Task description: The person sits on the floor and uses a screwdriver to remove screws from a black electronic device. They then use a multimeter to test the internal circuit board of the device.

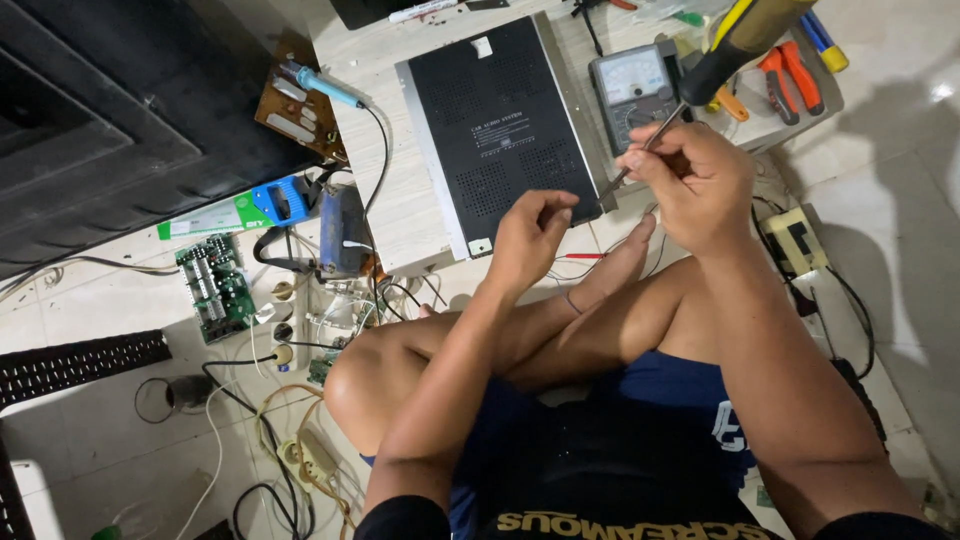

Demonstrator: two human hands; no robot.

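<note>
right hand (pixel 690 185) fingers grip a screwdriver (pixel 700 75) at the black amplifier case (pixel 495 125); left hand (pixel 530 235) fingers loosely curled, empty.

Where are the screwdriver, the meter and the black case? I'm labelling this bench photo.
screwdriver (pixel 735 45): head view, on its black-and-yellow handle.
meter (pixel 632 78): head view, on its dial window.
black case (pixel 495 120): head view, middle of its vented lid.

- A low pale wooden board (pixel 400 190) is seen at upper centre, set on the white tiled floor (pixel 90 420).
- On the board are laid a black perforated metal case (pixel 495 120), an analogue meter (pixel 632 85) and orange-handled pliers (pixel 790 75).
- On the floor at left are found a green circuit board (pixel 214 288), tangled cables (pixel 270 440) and a blue-handled soldering iron (pixel 322 86).
</note>
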